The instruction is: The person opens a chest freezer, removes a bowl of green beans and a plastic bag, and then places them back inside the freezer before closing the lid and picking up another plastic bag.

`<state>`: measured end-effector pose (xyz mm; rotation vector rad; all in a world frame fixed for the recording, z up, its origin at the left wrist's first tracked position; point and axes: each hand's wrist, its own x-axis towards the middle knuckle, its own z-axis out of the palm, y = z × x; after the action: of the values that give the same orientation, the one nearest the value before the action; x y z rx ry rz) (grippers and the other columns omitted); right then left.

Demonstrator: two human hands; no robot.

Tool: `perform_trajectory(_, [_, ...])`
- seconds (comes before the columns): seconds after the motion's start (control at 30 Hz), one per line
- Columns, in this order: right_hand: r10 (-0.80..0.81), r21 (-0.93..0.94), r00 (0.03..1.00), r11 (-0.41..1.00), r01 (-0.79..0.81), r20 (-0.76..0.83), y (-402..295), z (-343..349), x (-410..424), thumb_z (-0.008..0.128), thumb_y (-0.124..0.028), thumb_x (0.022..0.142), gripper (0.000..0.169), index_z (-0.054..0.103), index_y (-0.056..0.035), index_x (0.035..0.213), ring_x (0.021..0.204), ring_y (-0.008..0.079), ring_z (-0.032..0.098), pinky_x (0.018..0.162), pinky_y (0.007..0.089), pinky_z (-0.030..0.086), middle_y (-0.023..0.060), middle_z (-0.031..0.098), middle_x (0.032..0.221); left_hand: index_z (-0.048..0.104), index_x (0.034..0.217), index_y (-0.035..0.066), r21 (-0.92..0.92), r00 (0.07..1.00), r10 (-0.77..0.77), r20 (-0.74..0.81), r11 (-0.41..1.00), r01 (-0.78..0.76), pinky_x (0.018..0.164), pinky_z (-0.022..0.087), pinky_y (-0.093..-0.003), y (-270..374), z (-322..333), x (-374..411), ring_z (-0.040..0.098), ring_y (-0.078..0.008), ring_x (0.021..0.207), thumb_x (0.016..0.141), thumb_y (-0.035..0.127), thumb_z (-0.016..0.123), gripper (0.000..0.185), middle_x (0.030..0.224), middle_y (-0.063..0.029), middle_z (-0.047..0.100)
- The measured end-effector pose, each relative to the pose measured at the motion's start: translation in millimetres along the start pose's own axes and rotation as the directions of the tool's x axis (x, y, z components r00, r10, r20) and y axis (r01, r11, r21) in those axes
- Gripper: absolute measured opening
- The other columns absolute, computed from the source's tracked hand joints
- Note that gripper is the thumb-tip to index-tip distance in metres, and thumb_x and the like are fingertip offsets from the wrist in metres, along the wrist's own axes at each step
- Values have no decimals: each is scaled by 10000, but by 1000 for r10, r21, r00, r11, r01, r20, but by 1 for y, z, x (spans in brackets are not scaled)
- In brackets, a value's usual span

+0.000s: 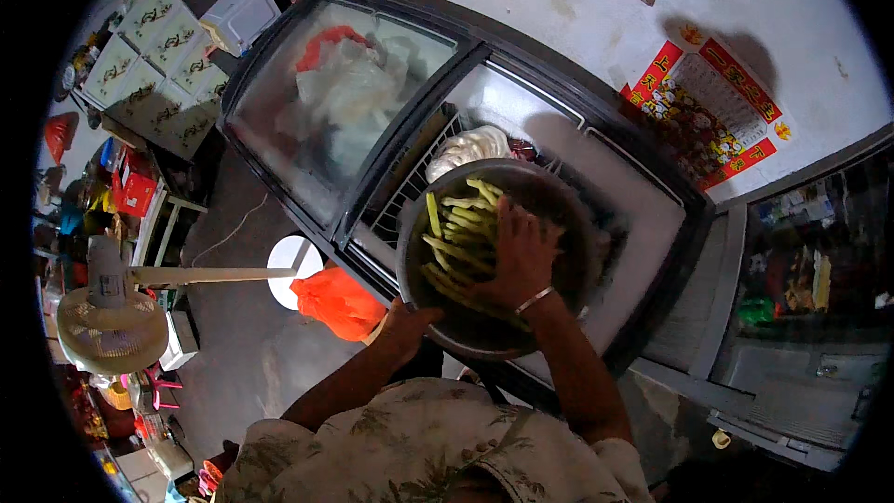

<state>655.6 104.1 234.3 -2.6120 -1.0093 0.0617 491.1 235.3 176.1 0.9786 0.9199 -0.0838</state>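
A round dark basin (566,265) with a grey rim is above the uncovered half of a chest freezer (482,49). Long pale-green vegetables (457,230), bean pods or slim peppers, lie in it, mostly on its left side. My left hand (408,325) grips the near-left rim. Inside the basin, my right hand (520,244) rests palm down on or just over the vegetables, fingers spread; what lies under the palm is hidden. A bracelet circles the right wrist. Just beyond the basin, a tied whitish plastic bag (468,150) sits in the freezer beside a wire basket (401,206).
A frosted glass lid (272,105) covers the freezer's left half, with bags beneath. On the floor side stand a pedestal fan (112,328) with a white base and an orange plastic bag (342,304). A glass-fronted cabinet (789,335) stands at the right.
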Motion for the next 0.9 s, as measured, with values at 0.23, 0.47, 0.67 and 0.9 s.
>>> perform_trajectory(0.23, [-60, 3, 991, 998, 60, 117, 5, 61, -19, 790, -379, 472, 991, 327, -47, 1283, 1040, 324, 435, 869, 481, 324, 144, 463, 1083, 509, 1077, -48, -82, 999, 43, 5, 996, -43, 751, 484, -359, -15, -2, -5, 590, -255, 853, 686, -55, 573, 396, 972, -145, 601])
perform_trajectory(0.47, [-244, 169, 970, 955, 242, -14, -32, 34, -41, 751, -298, 562, 834, 366, -45, 1256, 1087, 363, 430, 871, 475, 346, 185, 441, 1153, 463, 1125, 55, -153, 990, -124, -69, 982, 112, 684, 500, -367, -4, -17, -11, 570, -258, 878, 706, -49, 581, 447, 988, -115, 569])
perform_trajectory(0.67, [-272, -30, 959, 961, 275, 80, -32, 59, -41, 668, -326, 675, 732, 345, -81, 1285, 1091, 340, 446, 854, 461, 360, 187, 459, 1167, 460, 1105, 17, -123, 997, 56, -48, 990, -62, 591, 495, -339, -29, -46, 2, 582, -251, 769, 677, -43, 587, 450, 957, -116, 569])
perform_trajectory(0.9, [-252, 112, 919, 967, 228, 302, -26, 59, -30, 683, -317, 666, 758, 328, -87, 1295, 1041, 346, 479, 849, 420, 382, 161, 500, 1135, 451, 1139, 9, -115, 998, -33, -45, 993, 27, 749, 494, -366, 5, -38, -20, 563, -259, 920, 671, -88, 567, 492, 1051, -130, 556])
